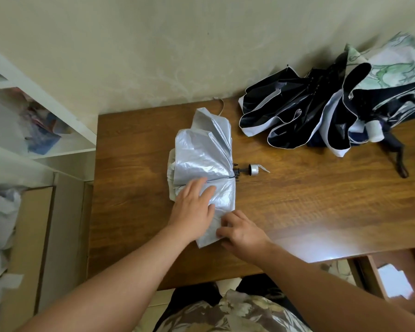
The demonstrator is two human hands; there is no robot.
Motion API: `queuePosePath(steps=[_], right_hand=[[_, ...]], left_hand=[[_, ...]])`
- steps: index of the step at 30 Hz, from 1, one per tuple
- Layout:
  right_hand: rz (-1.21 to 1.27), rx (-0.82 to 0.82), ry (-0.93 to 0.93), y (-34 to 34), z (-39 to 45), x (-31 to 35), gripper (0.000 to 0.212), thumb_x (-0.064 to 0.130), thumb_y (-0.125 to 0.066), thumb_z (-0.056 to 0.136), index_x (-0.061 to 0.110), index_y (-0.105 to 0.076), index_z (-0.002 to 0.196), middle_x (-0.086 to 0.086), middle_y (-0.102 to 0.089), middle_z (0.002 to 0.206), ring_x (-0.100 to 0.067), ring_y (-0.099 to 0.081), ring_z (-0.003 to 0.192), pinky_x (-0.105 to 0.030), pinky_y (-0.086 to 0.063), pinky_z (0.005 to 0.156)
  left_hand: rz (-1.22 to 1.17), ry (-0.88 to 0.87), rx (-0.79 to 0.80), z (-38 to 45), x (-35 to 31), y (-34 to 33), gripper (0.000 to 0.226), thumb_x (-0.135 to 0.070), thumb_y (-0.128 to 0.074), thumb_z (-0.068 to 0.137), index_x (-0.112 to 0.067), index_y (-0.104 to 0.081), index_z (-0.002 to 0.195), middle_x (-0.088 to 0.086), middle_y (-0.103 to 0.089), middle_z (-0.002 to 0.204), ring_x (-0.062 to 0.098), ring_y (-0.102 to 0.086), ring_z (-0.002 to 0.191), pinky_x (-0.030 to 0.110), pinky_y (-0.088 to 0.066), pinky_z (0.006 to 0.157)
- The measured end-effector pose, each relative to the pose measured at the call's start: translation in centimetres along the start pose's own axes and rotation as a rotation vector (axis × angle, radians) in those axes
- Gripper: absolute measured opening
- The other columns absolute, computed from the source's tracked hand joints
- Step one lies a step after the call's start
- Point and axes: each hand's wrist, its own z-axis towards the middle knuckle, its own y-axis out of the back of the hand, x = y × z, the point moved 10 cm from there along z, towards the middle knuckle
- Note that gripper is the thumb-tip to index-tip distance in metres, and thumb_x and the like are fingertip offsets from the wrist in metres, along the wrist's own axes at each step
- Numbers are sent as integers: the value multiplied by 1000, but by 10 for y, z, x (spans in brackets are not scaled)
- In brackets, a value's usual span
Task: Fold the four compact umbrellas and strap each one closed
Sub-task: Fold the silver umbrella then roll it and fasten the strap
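Pressing down with my left hand (194, 207), I keep its fingers straight and flat on the silver umbrella (203, 161), palm on the near panel of its canopy, forearm reaching in from the lower left. My right hand (241, 232) sits just beside it, knuckles up, its fingers curled and pinching the near edge of the same silver fabric (the fingertips themselves are tucked under, so I can't see how much they hold). The umbrella lies half-collapsed in the middle of the wooden desk (309, 204), its canopy fanned out towards the wall and its silver-capped handle (253, 169) pointing right. Well apart, at the far right corner, a heap of unfolded umbrellas (321, 111) lies in black, white and pale green.
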Motion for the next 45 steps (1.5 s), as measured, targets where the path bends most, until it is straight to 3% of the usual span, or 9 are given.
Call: queuePosePath(steps=[6, 12, 15, 17, 20, 27, 33, 41, 45], right_hand=[[-121, 125, 43, -11, -10, 10, 60, 36, -66, 82, 20, -56, 139, -8, -52, 144, -34, -45, 142, -55, -53, 102], [-239, 316, 10, -29, -28, 7, 79, 41, -53, 98, 24, -15, 165, -3, -6, 175, -31, 10, 160, -60, 11, 121], [-165, 319, 6, -29, -33, 4, 76, 42, -54, 96, 26, -21, 163, -2, -10, 174, -31, 4, 161, -64, 3, 124], [-85, 165, 17, -11, -28, 3, 62, 39, -56, 93, 23, -45, 152, -4, -42, 162, -31, -31, 154, -64, -28, 121], [-91, -228, -44, 43, -10, -12, 33, 32, -61, 93, 19, -67, 123, -3, -65, 126, -28, -57, 113, -47, -57, 87], [-146, -135, -219, 84, 82, -54, 49, 34, -49, 98, 24, -52, 145, -5, -41, 156, -33, -36, 144, -56, -46, 105], [-448, 191, -230, 40, 80, -94, 100, 84, -32, 92, 36, 23, 161, 9, 38, 165, -40, 18, 157, -64, 2, 125], [-417, 224, -165, 35, 81, -104, 123, 96, -41, 76, 36, 28, 159, 8, 41, 164, -41, 23, 155, -69, 11, 121], [-409, 221, -183, 34, 81, -99, 119, 97, -34, 78, 35, 25, 160, 6, 44, 162, -43, 26, 154, -71, 12, 119]], left_hand=[[297, -56, 361, 45, 19, -43, 75, -57, -30, 110, -32, 13, 166, 6, 37, 168, 32, 37, 153, 53, 13, 128], [448, -148, 361, 54, 37, -48, 77, -58, -24, 109, -34, 29, 161, 3, 49, 160, 31, 47, 147, 55, 19, 125], [444, -158, 347, 57, 40, -50, 76, -62, -19, 108, -35, 30, 160, 3, 50, 160, 30, 48, 146, 56, 19, 125], [426, -162, 342, 60, 42, -51, 78, -70, -14, 105, -35, 31, 159, 2, 51, 159, 29, 49, 146, 56, 20, 124], [428, -184, 312, 65, 45, -49, 91, -87, -6, 93, -36, 30, 160, 1, 50, 161, 28, 48, 147, 56, 18, 125], [387, -248, 183, 72, 41, -41, 108, -99, -21, 82, -37, 3, 168, 0, 29, 172, 29, 29, 158, 58, 6, 128], [431, -331, 135, 61, 42, -39, 113, -99, -27, 81, -32, -3, 169, 8, 14, 176, 36, 18, 160, 60, -2, 129], [438, -310, 263, 14, 81, -45, 108, -99, -20, 83, -35, 4, 168, 7, 17, 175, 33, 25, 159, 63, 5, 127], [274, -198, 70, 21, 34, -21, 84, -76, -29, 100, -30, -11, 168, 8, 3, 177, 33, 16, 161, 63, 0, 128]])
